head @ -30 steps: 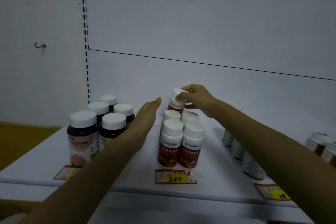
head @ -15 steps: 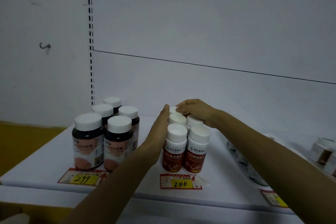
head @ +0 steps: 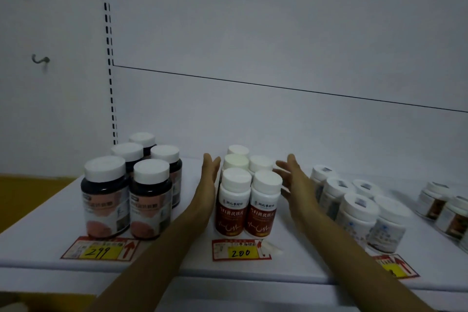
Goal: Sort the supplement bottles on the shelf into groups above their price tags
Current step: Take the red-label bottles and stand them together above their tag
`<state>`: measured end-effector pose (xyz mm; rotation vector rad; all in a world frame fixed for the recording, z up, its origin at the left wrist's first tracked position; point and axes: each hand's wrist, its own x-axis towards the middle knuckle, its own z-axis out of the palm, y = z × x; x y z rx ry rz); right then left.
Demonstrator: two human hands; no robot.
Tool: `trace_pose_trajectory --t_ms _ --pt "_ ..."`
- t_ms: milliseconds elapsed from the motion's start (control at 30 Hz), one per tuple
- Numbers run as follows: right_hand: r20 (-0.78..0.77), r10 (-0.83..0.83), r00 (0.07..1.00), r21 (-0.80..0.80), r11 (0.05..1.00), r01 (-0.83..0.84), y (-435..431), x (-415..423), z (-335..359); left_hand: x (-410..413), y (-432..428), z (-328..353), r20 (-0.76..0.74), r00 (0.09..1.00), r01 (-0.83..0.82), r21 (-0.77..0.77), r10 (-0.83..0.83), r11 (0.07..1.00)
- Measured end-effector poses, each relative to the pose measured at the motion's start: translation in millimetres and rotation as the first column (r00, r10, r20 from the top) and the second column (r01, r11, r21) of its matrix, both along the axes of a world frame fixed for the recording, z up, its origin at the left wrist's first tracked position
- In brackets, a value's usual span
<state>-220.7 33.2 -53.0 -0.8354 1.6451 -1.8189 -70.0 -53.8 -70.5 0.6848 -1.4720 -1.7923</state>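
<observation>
Having released the rear red-labelled white plastic bottle [head: 238, 151], the left hand [head: 210, 177] and right hand [head: 295, 182] are flanking its cluster, fingers straight, holding nothing. That group is standing above the yellow 200 price tag [head: 240, 251], looking complete.

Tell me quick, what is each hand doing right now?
Left hand: open, fingers straight, beside the red-label bottles, holding nothing.
Right hand: open, fingers spread, on their other side, holding nothing.

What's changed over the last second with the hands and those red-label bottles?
The right hand lowered its red-label bottle to the back of the group and let go; the left hand closed in beside it. Dark bottles and price tags stayed put.
</observation>
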Motion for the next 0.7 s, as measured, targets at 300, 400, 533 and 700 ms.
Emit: trace_pose_trajectory --t_ms 300,400,533,700 --pt "-0.039 0.19 0.981 -0.007 0.982 -0.191 13.5 23.2 -26.2 -2.3 7.2 7.0 -0.059 0.991 0.118 -0.063 -0.121 0.991" --pt "-0.06 0.219 0.974 0.011 0.976 -0.219 11.6 23.1 -30.6 -6.7 0.0 2.8 -0.084 0.985 0.144 -0.058 -0.149 0.988" --pt "-0.08 0.185 0.979 0.013 0.983 -0.185 13.3 23.7 -29.0 -8.6 -2.1 -0.8 -0.089 0.98 0.167 -0.092 -0.175 0.982" --pt "-0.114 0.154 0.981 0.02 0.988 -0.153 15.3 25.0 -27.5 -9.5 -9.2 -8.0 -0.101 0.983 0.146 -0.092 -0.155 0.985"
